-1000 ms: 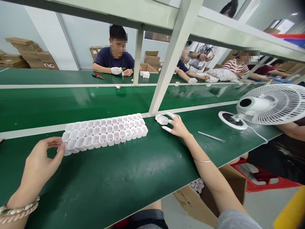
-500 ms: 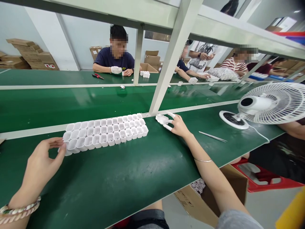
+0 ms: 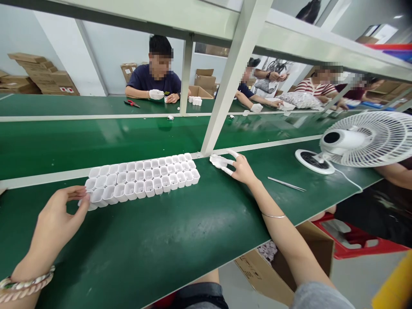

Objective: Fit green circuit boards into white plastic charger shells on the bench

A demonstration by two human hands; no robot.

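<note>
Rows of small white square plastic cups (image 3: 140,180) stand packed together on the green table, some with small dark spots inside. At the block's near left end my left hand (image 3: 61,212) has its thumb and fingers closed about the end cup (image 3: 91,205), partly covering it. Further right, my right hand (image 3: 241,168) reaches out with white covers on several fingertips. Its fingers are apart, touching or beside a crumpled-looking white item (image 3: 219,161) near the post's foot; its exact kind is unclear.
A metal post (image 3: 227,86) rises just behind my right hand. Tweezers (image 3: 286,183) and a white fan (image 3: 341,141) are to the right. Small parts (image 3: 170,117) lie on the green belt (image 3: 128,133). Co-workers sit across it. An open carton (image 3: 257,274) stands below the table edge.
The small parts on the belt have shifted slightly right. Both my hands and the cups stay almost where they were.
</note>
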